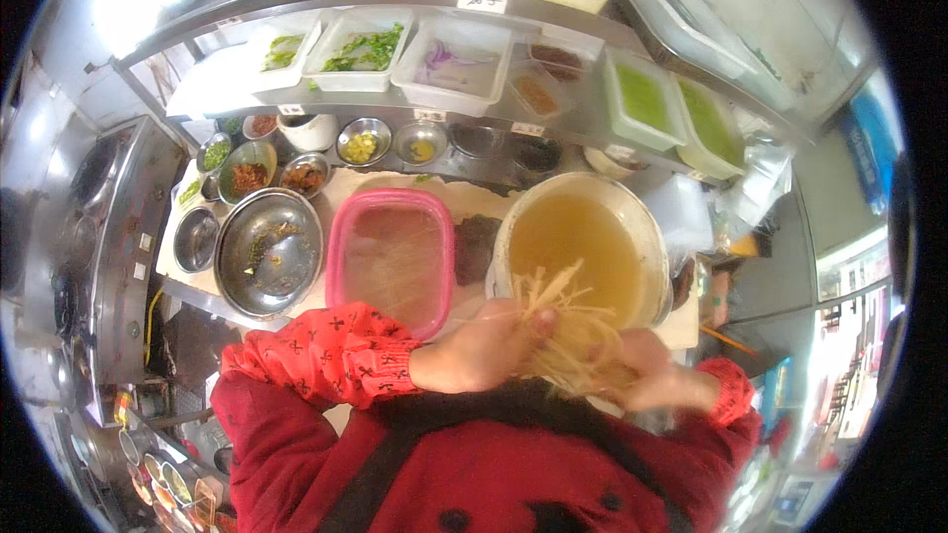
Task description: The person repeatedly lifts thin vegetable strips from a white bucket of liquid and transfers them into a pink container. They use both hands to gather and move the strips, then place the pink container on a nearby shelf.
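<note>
Between my two hands is a bundle of pale yellow strips (566, 344), perhaps tofu-skin shreds or noodles, with loose ends fanning upward. My left hand (481, 348) grips the bundle's upper left part. On its lower right side, my right hand (644, 374) closes around it, slightly blurred. Just beyond the hands stands a large round pot (663, 244) with a pale rim. Cloudy yellow-brown liquid (578, 237) fills much of it, and some strip ends overlap its near edge in view. To the left sits a pink-rimmed plastic tub (337, 259) holding cloudy liquid with thin pale strands.
A steel bowl (237, 289) with seasoning scraps stands left of the tub. Small bowls of chopped garlic (361, 148) and chili flakes (250, 179) line the back. Above, a steel shelf (355, 100) bears tubs of greens (363, 48) and sliced onion (448, 63). Clear plastic bags (755, 178) hang right.
</note>
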The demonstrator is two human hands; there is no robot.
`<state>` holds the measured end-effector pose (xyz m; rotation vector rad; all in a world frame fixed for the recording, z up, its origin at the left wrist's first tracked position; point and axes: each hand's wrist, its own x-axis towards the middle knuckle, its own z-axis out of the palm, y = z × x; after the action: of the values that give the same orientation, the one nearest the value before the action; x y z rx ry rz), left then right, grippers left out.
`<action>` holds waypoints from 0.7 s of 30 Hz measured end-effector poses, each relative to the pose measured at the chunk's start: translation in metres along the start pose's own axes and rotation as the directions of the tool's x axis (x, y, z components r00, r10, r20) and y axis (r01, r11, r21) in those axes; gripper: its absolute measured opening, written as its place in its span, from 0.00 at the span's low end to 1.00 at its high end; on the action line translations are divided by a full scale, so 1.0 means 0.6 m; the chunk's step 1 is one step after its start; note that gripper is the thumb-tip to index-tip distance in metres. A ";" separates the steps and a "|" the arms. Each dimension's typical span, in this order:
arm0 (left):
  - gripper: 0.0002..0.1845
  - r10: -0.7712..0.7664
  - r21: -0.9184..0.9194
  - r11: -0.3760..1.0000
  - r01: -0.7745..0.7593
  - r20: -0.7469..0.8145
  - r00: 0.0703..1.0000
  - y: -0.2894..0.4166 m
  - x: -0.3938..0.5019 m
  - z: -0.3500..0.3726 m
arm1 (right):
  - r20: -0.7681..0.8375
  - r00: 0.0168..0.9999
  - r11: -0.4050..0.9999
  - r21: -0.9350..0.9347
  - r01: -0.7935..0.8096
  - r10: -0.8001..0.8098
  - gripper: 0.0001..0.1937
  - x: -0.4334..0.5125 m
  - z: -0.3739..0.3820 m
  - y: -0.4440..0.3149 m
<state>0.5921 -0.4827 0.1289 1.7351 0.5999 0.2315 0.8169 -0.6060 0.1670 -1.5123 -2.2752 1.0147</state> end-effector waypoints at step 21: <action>0.19 0.065 0.807 0.562 0.182 -0.263 0.963 -0.462 -0.020 -0.132 | -0.906 0.364 0.570 0.419 0.707 0.215 0.12 0.061 -0.101 -0.020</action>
<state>0.4714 -0.3823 -0.1129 2.6316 1.0883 0.1312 0.8243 -0.5509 0.2129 -0.7897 -0.9247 0.6073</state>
